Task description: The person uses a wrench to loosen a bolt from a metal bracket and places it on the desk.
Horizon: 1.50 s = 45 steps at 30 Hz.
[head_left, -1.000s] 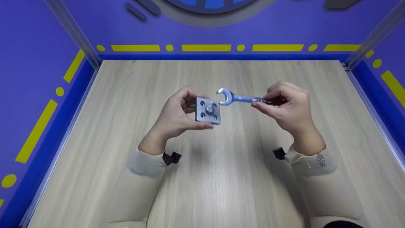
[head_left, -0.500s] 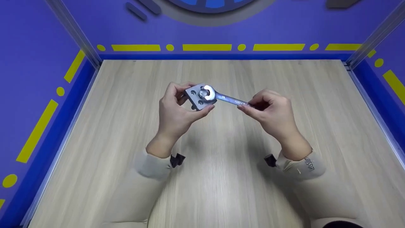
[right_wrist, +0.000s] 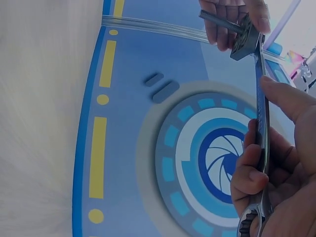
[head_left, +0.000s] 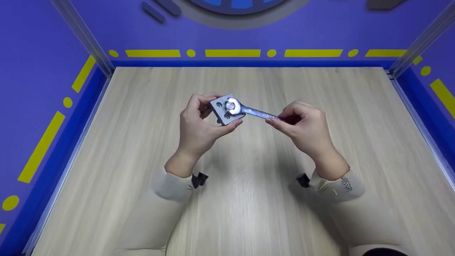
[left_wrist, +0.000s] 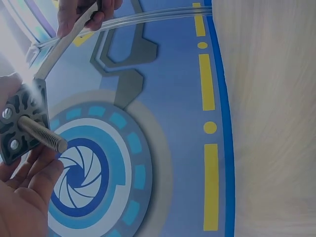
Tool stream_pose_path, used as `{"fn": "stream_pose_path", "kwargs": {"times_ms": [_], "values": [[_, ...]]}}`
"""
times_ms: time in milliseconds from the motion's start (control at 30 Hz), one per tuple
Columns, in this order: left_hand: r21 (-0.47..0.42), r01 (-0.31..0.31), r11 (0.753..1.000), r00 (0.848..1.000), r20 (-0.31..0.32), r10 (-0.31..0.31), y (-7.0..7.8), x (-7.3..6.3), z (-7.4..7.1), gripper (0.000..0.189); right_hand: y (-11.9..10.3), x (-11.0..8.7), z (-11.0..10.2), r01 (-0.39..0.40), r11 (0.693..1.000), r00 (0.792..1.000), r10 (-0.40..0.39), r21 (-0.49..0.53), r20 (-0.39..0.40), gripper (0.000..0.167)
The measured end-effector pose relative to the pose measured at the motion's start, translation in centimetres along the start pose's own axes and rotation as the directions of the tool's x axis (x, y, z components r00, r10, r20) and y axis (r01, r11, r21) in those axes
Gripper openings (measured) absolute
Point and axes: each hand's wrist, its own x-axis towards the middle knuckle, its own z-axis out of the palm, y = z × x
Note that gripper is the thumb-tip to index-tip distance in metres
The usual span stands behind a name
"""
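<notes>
My left hand (head_left: 199, 122) grips a square grey metal plate (head_left: 219, 105) by its edges, tilted above the table. Holes sit near the plate's corners, and a bolt head (head_left: 230, 105) shows at its centre. In the left wrist view the bolt's threaded shank (left_wrist: 43, 133) sticks out of the plate's other side. A combination wrench (head_left: 256, 113) is pinched at its handle by the thumb and fingers of my right hand (head_left: 307, 124). Its open-end jaw sits around the bolt head. The wrench's ring end (right_wrist: 248, 224) lies by the right palm in the right wrist view.
Beneath both hands spreads a light wood-grain table (head_left: 245, 199). Blue panels with yellow markings enclose it at the back (head_left: 233, 39) and sides, joined by metal corner rails (head_left: 87, 39). Small black blocks (head_left: 199, 180) are fixed at both cuffs.
The wrench moved left from beside the plate onto the bolt head. The left hand turned the plate and raised it a little. In the last half second both barely shifted.
</notes>
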Motion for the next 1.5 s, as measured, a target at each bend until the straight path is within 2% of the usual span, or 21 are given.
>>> {"fn": "stream_pose_path", "kwargs": {"times_ms": [100,167,233,300,367,467,600,733,833,900,967,1033,1100,1133,1233,1300,1433,1500], "values": [[-0.017,0.037,0.999,0.998,0.05,-0.036,0.1,0.0,-0.5,0.068,0.2,0.1,-0.2,0.018,0.999,1.0,-0.019,0.037,0.008,0.024],[-0.033,0.091,0.995,0.99,0.107,-0.087,0.2,0.1,-0.9,0.067,0.3,0.2,-0.4,0.025,0.998,0.999,-0.026,0.059,0.019,0.025],[-0.055,0.158,0.986,0.973,0.177,-0.146,0.3,0.2,-1.3,0.066,0.5,0.3,-0.7,0.035,0.996,0.999,-0.037,0.078,0.033,0.025],[-0.082,0.211,0.974,0.949,0.254,-0.185,0.4,0.3,-1.7,0.064,0.8,0.4,-0.9,0.057,0.994,0.997,-0.062,0.094,0.045,0.026],[-0.115,0.243,0.963,0.922,0.337,-0.192,0.5,0.4,-2.0,0.062,1.0,0.5,-1.3,0.098,0.989,0.993,-0.105,0.107,0.059,0.028],[-0.168,0.267,0.949,0.87,0.466,-0.162,0.6,0.5,-2.4,0.061,1.4,0.6,-1.6,0.169,0.974,0.979,-0.184,0.149,0.092,0.031],[-0.226,0.296,0.928,0.783,0.613,-0.101,0.7,0.5,-2.4,0.066,1.7,0.8,-2.0,0.245,0.948,0.947,-0.278,0.202,0.158,0.035],[-0.261,0.316,0.912,0.702,0.712,-0.04,0.7,0.4,-2.2,0.077,1.9,0.8,-2.3,0.282,0.931,0.92,-0.331,0.231,0.21,0.036],[-0.264,0.315,0.912,0.663,0.748,-0.012,0.7,0.5,-2.1,0.079,2.0,0.8,-2.4,0.313,0.915,0.904,-0.369,0.254,0.217,0.035],[-0.255,0.309,0.916,0.653,0.757,-0.009,0.6,0.5,-2.1,0.074,2.0,0.9,-2.5,0.336,0.903,0.896,-0.394,0.267,0.205,0.038],[-0.243,0.309,0.92,0.653,0.757,-0.02,0.6,0.6,-2.2,0.066,2.2,1.1,-2.6,0.356,0.894,0.892,-0.412,0.272,0.187,0.043],[-0.233,0.311,0.921,0.661,0.75,-0.034,0.5,0.7,-2.3,0.06,2.3,1.3,-2.8,0.369,0.889,0.892,-0.421,0.271,0.163,0.046],[-0.229,0.318,0.92,0.677,0.734,-0.052,0.4,0.7,-2.4,0.057,2.5,1.4,-3.2,0.374,0.893,0.899,-0.415,0.251,0.138,0.043],[-0.228,0.322,0.919,0.69,0.721,-0.062,0.3,0.8,-2.4,0.057,2.5,1.5,-3.4,0.371,0.897,0.905,-0.408,0.242,0.123,0.04],[-0.229,0.319,0.92,0.746,0.659,-0.095,0.1,0.8,-2.3,0.058,2.6,1.6,-3.8,0.349,0.916,0.928,-0.367,0.199,0.064,0.034],[-0.232,0.306,0.923,0.796,0.595,-0.114,0.0,0.7,-2.1,0.058,2.5,1.6,-3.7,0.32,0.934,0.945,-0.327,0.158,0.019,0.034],[-0.23,0.252,0.94,0.9,0.413,-0.14,-0.1,0.5,-1.4,0.061,2.0,1.3,-3.0,0.214,0.972,0.976,-0.209,0.096,-0.059,0.029],[-0.207,0.219,0.953,0.939,0.311,-0.148,0.0,0.3,-1.0,0.063,1.6,1.2,-2.6,0.151,0.985,0.987,-0.145,0.082,-0.073,0.024]]}}
